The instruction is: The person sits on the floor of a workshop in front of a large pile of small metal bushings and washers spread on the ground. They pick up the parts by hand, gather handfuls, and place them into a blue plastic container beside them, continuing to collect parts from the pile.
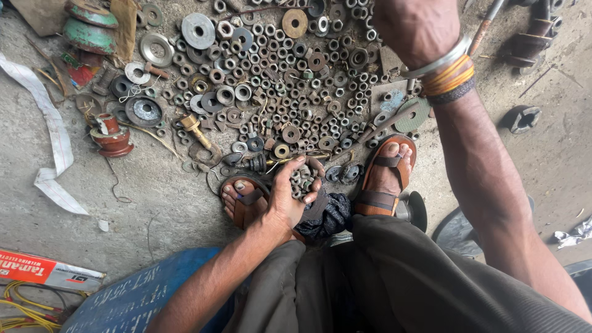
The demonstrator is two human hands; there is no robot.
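Left hand [288, 196] cupped around a handful of nuts [303, 177], right hand [417, 28] reaching over the nut pile [290, 80] on the floor [154, 203], grip unclear, sandals [387, 176] beside.

i note one package: a flat, oblong carton [46, 270] lying on the concrete floor [154, 203] at lower left, red-orange at one end, white toward the other, with printed lettering. just beside it, a blue painted panel [139, 296] bears faint lettering. no screens seen.
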